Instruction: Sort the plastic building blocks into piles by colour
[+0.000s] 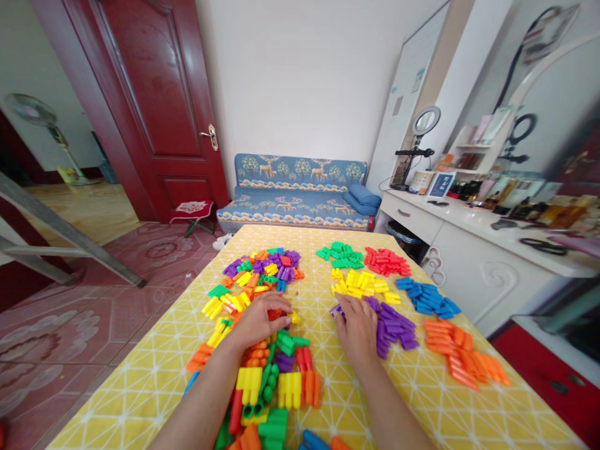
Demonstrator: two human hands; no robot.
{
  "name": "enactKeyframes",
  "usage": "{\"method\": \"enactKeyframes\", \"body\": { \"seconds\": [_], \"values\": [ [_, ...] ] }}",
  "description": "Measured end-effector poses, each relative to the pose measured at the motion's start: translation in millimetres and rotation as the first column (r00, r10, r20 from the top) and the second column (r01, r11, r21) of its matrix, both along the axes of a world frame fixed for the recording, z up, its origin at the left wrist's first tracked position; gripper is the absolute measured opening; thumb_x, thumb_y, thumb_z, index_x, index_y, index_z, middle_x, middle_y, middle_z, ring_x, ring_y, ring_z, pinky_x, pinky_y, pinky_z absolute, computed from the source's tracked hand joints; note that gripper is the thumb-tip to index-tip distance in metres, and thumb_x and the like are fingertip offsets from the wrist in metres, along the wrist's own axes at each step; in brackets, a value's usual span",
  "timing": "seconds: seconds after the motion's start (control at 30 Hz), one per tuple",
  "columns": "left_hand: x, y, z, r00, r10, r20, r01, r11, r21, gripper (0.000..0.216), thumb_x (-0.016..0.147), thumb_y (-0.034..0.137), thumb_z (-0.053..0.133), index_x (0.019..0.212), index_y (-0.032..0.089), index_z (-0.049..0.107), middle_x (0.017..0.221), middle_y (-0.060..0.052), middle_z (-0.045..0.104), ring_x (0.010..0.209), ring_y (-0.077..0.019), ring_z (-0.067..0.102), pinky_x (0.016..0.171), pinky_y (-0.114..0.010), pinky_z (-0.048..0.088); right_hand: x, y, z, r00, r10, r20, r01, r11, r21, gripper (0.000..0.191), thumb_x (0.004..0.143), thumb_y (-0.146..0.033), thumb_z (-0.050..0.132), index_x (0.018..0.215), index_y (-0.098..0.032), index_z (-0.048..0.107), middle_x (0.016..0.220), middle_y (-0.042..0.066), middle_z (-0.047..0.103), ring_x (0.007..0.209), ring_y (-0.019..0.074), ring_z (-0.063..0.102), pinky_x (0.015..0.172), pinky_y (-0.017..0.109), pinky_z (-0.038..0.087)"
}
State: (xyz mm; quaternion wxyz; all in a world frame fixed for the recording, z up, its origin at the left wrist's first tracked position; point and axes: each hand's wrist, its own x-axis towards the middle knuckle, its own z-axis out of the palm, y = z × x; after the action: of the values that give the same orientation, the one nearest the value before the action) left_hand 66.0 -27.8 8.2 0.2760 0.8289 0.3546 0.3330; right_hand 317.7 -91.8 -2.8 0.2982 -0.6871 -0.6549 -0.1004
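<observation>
My left hand [263,317] is over the left heap of mixed plastic building pieces [255,278], fingers bent, thumb and forefinger apart. Red-orange pieces show beneath it, and a yellow piece [295,317] lies by the fingertips. On the right, my right hand [357,326] is closed around a purple piece [335,310], partly covered by its fingers. Close beside that hand lies a pile of purple pieces [394,326], with yellow pieces [365,284] just beyond.
Sorted piles of green [341,255], red [387,261], blue [427,297] and orange pieces [462,351] lie on the yellow patterned tablecloth [314,275]. More mixed pieces [269,381] spread toward me. A blue sofa [300,194] stands behind, a white dressing table [487,244] to the right.
</observation>
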Motion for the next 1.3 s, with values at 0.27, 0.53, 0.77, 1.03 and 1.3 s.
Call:
{"method": "enactKeyframes", "body": {
  "seconds": [0.27, 0.53, 0.77, 1.03, 1.3],
  "values": [
    [-0.2, 0.0, 0.4, 1.000, -0.004, 0.000, 0.004, 1.000, -0.005, 0.019, 0.078, 0.035, 0.069, 0.091, 0.024, 0.076, 0.103, -0.006, 0.074, 0.117, -0.0249, 0.056, 0.104, -0.042, 0.041, 4.7, 0.6, -8.9, 0.998, -0.058, 0.035, 0.060, 0.997, -0.038, 0.029, 0.079, -0.036, 0.062, 0.105, -0.028, 0.071, 0.111, 0.008, 0.065, 0.111, 0.0330, 0.047, 0.103, 0.059, 0.018],
    [0.9, -2.1, 4.0, 1.000, -0.007, 0.000, 0.007, 1.000, 0.000, 0.017, 0.079, 0.034, 0.068, 0.090, 0.023, 0.076, 0.102, -0.006, 0.074, 0.115, -0.0239, 0.057, 0.105, -0.041, 0.040, -0.3, -3.8, -4.8, 0.990, -0.117, 0.080, 0.122, 0.990, -0.063, 0.022, 0.076, -0.029, 0.062, 0.095, -0.024, 0.070, 0.098, 0.009, 0.066, 0.095, 0.0289, 0.052, 0.095, 0.050, 0.031],
    [0.8, -2.3, 4.7, 1.000, 0.008, 0.006, -0.008, 1.000, -0.021, 0.019, 0.078, 0.035, 0.068, 0.090, 0.023, 0.076, 0.103, -0.006, 0.073, 0.116, -0.0252, 0.056, 0.104, -0.043, 0.041, -1.7, -3.9, -6.9, 0.987, -0.127, 0.098, 0.131, 0.991, -0.032, 0.017, 0.074, -0.032, 0.064, 0.088, -0.024, 0.069, 0.094, 0.008, 0.065, 0.094, 0.0286, 0.052, 0.096, 0.051, 0.030],
    [1.1, -1.8, 3.4, 1.000, 0.009, -0.015, -0.009, 1.000, 0.000, 0.016, 0.079, 0.032, 0.069, 0.091, 0.024, 0.076, 0.103, -0.004, 0.074, 0.116, -0.0233, 0.056, 0.104, -0.040, 0.040, -18.9, -9.0, 1.8, 0.971, 0.226, -0.079, -0.218, 0.971, 0.100, 0.024, 0.083, -0.025, 0.056, 0.105, -0.022, 0.065, 0.110, 0.007, 0.062, 0.107, 0.0248, 0.051, 0.098, 0.043, 0.037],
    [1.1, -2.1, 4.4, 1.000, 0.007, -0.015, -0.007, 1.000, -0.001, 0.017, 0.079, 0.033, 0.068, 0.091, 0.024, 0.076, 0.103, -0.004, 0.073, 0.116, -0.0232, 0.056, 0.104, -0.039, 0.041, -40.7, -8.7, -12.4, 0.879, 0.272, -0.393, -0.310, 0.950, -0.036, 0.055, 0.092, -0.027, 0.038, 0.145, -0.011, 0.034, 0.062, -0.001, 0.059, 0.059, 0.0171, 0.056, 0.058, 0.028, 0.042]
  ]
}}
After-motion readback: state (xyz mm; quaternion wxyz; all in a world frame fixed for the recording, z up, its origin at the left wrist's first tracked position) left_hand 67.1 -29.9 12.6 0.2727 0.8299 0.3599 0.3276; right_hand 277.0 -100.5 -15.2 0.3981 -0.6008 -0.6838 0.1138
